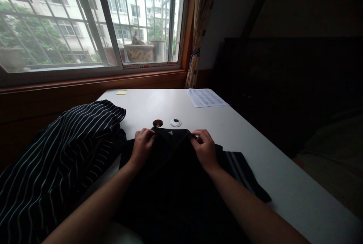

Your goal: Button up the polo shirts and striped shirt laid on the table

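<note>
Garment [176, 187] on white table [227, 130], dark furniture [278, 77] perhaps

No text can be read: print on the paper sheets [208, 98] at the tabletop's [154, 104] far right corner, the black garment's [176, 187] pale collar tag [170, 133] and red marks on the window frame [145, 66] are too small.

Likely home: patterned curtain [195, 62], barred window [107, 17] facing apartment blocks [120, 3], black garment [172, 183] on white table [159, 102].

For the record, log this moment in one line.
left hand: holds neckline | right hand: holds neckline | shirt: on table | striped cloth: at left
</note>
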A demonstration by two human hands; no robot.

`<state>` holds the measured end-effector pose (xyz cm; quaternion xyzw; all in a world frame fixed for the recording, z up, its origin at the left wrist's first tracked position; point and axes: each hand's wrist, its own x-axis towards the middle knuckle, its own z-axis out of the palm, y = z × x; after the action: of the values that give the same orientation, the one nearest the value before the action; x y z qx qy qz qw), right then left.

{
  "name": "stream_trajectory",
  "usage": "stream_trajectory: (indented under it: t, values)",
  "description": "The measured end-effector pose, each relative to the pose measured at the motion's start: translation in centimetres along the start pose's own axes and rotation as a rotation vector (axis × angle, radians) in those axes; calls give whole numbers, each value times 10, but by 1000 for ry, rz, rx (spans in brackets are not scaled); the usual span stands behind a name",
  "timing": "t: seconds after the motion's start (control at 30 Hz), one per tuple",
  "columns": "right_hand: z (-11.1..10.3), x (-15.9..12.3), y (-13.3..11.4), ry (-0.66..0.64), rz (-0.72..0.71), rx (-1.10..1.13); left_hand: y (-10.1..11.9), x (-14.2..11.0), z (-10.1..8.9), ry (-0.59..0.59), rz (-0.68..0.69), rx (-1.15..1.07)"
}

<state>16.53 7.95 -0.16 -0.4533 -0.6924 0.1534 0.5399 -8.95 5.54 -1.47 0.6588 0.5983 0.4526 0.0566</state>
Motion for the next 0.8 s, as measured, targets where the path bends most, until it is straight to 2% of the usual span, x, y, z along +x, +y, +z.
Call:
stream_trajectory:
  t: [0.23,0.6,0.8]
  values:
    - [1,-1,-1,9,22,1,4,-1,-1,22,-10,-14]
    - [2,-2,-3,-66,-17,-2,11,-3,-2,6,10,-14]
    - [4,-8,-7,-38,-41,-27,18,-5,-3,83,74,5]
